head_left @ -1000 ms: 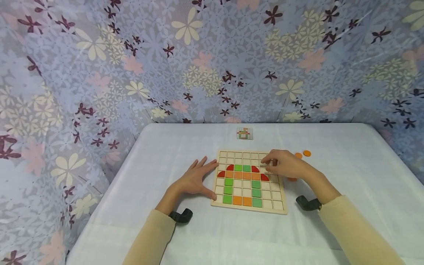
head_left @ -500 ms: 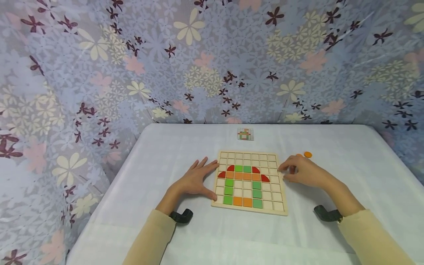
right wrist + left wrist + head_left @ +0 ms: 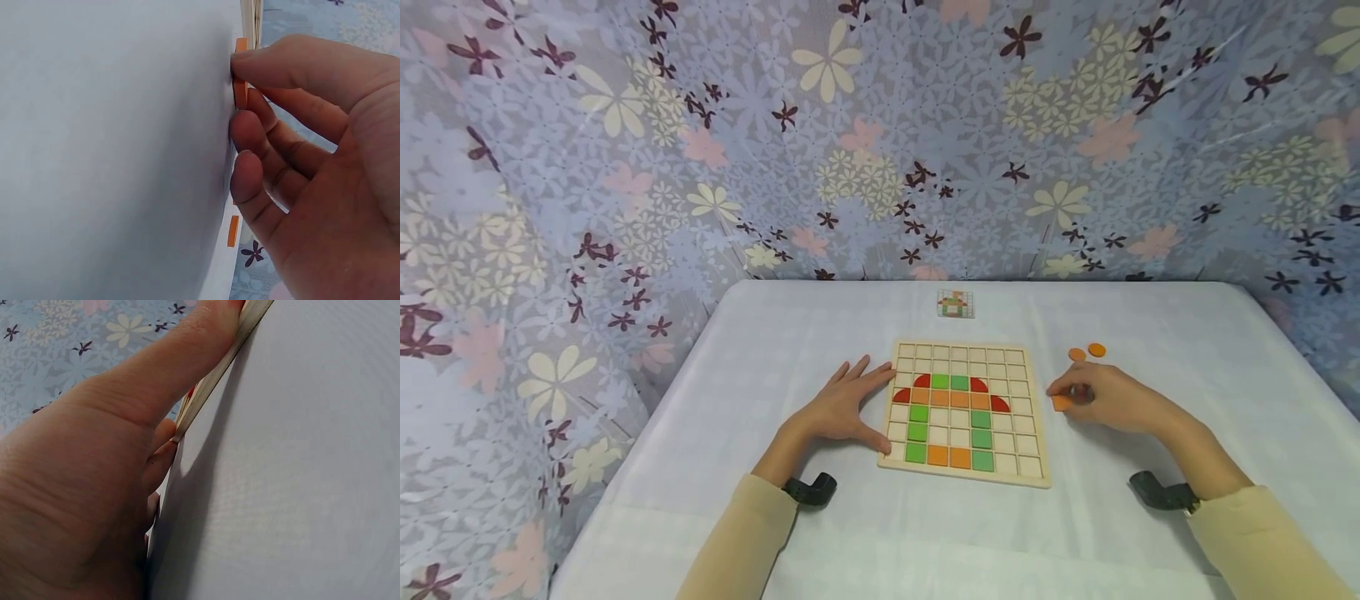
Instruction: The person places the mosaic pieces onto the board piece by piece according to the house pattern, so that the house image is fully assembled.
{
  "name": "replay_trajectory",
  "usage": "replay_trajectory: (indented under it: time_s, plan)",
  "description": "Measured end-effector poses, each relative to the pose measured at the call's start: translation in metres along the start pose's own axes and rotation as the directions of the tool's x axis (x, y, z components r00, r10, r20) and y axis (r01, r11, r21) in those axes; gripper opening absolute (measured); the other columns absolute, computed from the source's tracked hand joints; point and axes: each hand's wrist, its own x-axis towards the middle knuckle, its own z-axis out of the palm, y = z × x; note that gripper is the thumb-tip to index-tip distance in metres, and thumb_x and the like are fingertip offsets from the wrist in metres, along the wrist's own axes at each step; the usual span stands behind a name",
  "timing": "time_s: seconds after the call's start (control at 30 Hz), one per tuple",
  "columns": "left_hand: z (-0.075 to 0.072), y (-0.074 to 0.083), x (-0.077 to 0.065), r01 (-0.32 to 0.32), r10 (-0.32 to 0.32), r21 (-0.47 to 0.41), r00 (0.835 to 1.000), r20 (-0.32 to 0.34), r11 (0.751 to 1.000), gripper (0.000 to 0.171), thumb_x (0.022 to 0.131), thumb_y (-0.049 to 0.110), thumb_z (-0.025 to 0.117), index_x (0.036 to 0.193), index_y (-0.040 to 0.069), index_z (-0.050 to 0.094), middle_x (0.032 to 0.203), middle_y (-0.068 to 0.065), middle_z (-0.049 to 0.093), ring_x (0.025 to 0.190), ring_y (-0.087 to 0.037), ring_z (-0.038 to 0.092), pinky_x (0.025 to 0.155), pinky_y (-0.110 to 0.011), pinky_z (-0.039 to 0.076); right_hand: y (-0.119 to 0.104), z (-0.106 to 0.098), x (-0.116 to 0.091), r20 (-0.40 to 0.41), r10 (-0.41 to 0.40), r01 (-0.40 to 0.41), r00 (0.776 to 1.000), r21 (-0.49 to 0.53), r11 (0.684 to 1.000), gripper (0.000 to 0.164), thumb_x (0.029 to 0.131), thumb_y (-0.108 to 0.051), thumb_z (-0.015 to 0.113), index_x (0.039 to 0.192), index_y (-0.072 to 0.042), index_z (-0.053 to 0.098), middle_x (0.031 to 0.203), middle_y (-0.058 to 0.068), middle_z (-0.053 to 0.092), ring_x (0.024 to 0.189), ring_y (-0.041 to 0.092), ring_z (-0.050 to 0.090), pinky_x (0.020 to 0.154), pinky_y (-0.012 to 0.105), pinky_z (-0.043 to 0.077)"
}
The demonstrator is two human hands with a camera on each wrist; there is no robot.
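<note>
My left hand [image 3: 838, 408] is spread at the left edge of a wooden grid board [image 3: 938, 435], its thumb and fingertips touching the frame. In the left wrist view the thumb [image 3: 187, 356] lies along the board's edge. Coloured tiles fill part of the grid: green and orange squares, with red quarter-round pieces [image 3: 999, 404] at the sides. Just right of the board, my right hand [image 3: 1108, 400] pinches an orange square tile [image 3: 1061, 403] low over the tablecloth. The right wrist view shows the thumb on this tile [image 3: 241, 94], with the other fingers curled behind and beside it.
Two orange discs [image 3: 1097, 350] lie on the white tablecloth [image 3: 850, 533] beyond the right hand. A small printed card [image 3: 956, 304] with a coloured grid picture lies behind the board. A flowered curtain [image 3: 880, 167] hangs along the table's back edge.
My right hand has moved from over the board's right columns to the tablecloth on the right, where it has taken hold of the orange square tile. The left hand keeps its place.
</note>
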Motion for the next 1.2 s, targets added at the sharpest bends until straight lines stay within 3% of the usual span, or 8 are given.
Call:
replay_trajectory:
  time_s: [0.47, 0.67, 0.87, 1.2]
  plan:
    - [0.000, 0.000, 0.002, 0.001, -0.001, 0.009, 1.000, 0.002, 1.000, 0.123, 0.053, 0.087, 0.065, 0.154, 0.031, 0.023, 0.157, 0.018, 0.015, 0.146, -0.017, -0.003, 0.116, -0.040, -0.004, -0.015, 0.004, 0.025, -0.031, -0.057, 0.056, 0.998, -0.042, 0.998, 0.030, 0.082, -0.014, 0.076, 0.112, -0.010, 0.072, 0.092, -0.003, 0.061, 0.080, 0.016, 0.052, 0.066, 0.030, 0.045]
    - [-0.001, 0.000, 0.001, -0.006, 0.006, -0.001, 1.000, 0.002, 1.000, 0.123, 0.053, 0.086, 0.066, 0.154, 0.030, 0.024, 0.157, 0.016, 0.016, 0.146, -0.018, -0.002, 0.116, -0.042, -0.003, -0.023, 0.007, 0.039, -0.031, -0.056, 0.055, 0.998, -0.041, 0.998, 0.031, 0.082, -0.014, 0.077, 0.112, -0.012, 0.071, 0.092, -0.004, 0.060, 0.077, 0.016, 0.051, 0.060, 0.029, 0.044]
    - [0.000, 0.001, 0.000, -0.024, 0.024, -0.003, 1.000, -0.010, 1.000, 0.122, 0.054, 0.085, 0.066, 0.154, 0.027, 0.025, 0.158, 0.013, 0.017, 0.146, -0.021, 0.000, 0.116, -0.043, -0.002, -0.027, 0.010, 0.051, -0.019, -0.055, 0.054, 0.998, -0.048, 0.997, 0.033, 0.082, -0.020, 0.077, 0.114, -0.014, 0.071, 0.094, -0.005, 0.061, 0.079, 0.015, 0.053, 0.064, 0.031, 0.045]
    - [-0.002, 0.002, -0.001, -0.021, 0.021, -0.008, 1.000, -0.013, 1.000, 0.122, 0.054, 0.085, 0.066, 0.154, 0.027, 0.026, 0.157, 0.013, 0.018, 0.146, -0.022, 0.001, 0.116, -0.043, -0.002, -0.037, 0.013, 0.072, -0.001, -0.080, 0.080, 0.997, 0.004, 0.997, 0.031, 0.085, -0.018, 0.075, 0.115, -0.010, 0.071, 0.095, -0.001, 0.062, 0.080, 0.017, 0.053, 0.068, 0.033, 0.046]
